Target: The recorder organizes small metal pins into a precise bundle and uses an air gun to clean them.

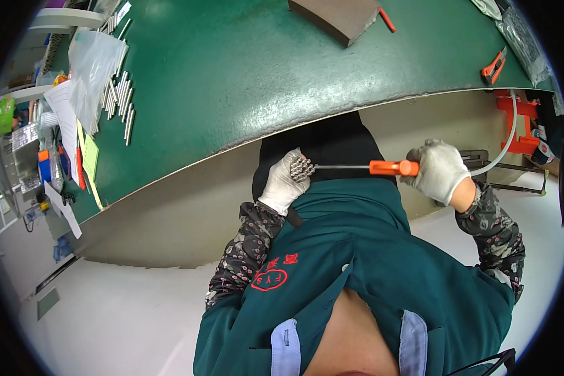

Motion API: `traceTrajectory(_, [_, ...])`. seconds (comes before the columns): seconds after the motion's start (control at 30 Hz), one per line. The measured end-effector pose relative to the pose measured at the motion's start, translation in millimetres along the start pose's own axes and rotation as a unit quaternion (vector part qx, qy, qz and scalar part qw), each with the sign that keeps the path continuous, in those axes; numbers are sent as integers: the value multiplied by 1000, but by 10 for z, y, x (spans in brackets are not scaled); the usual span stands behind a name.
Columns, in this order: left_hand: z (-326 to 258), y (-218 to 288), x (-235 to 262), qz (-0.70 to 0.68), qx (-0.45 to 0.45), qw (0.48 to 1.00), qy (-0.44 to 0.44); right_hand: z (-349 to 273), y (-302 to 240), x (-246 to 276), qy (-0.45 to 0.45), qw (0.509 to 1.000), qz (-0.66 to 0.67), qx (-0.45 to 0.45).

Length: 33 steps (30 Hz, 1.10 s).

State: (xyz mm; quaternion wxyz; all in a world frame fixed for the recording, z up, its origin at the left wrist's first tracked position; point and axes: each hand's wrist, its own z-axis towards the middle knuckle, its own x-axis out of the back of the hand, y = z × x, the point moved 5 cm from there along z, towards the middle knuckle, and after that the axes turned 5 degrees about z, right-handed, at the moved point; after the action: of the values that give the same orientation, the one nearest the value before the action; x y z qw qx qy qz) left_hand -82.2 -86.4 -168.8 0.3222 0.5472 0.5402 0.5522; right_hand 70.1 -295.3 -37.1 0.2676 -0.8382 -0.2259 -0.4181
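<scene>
My left hand (282,186), in a white glove, is closed around a bundle of thin metal rods (302,168), their ends showing in a cluster. Gloved as well, my right hand (442,170) grips an orange air blow gun (391,168). The gun's long thin metal nozzle (341,167) points left, its tip at the rod ends; whether it touches them I cannot tell. A pale hose (511,135) runs from the table edge toward my right hand. Both hands are over my lap, just in front of the table.
On the green table (232,69), loose metal rods (130,113) lie at the left beside a clear plastic bag (94,72) and papers (62,103). A brown block (338,19) and red pen (388,20) lie at the back, an orange utility knife (495,67) at right.
</scene>
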Motion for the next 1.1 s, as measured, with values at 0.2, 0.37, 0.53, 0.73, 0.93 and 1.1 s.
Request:
traceTrajectory(0.2, [29, -4, -23, -24, 26, 999, -1, 22, -33, -19, -32, 999, 10, 8])
traceTrajectory(0.37, [15, 33, -20, -1, -23, 1000, -9, 62, -23, 11, -29, 1000, 8, 3])
traceTrajectory(0.53, [-3, 13, -40, -33, 28, 999, -11, 68, -34, -10, -28, 999, 8, -14])
traceTrajectory(0.73, [-22, -334, -99, -278, 86, 957, -7, 124, -97, -3, -44, 999, 10, 10])
traceTrajectory(0.93, [16, 22, -64, -40, 36, 998, -37, 174, -100, 41, 2, 1000, -5, 5])
traceTrajectory(1.1, [-13, 16, -33, -53, 56, 997, -10, 206, -218, 92, -39, 999, 12, 7])
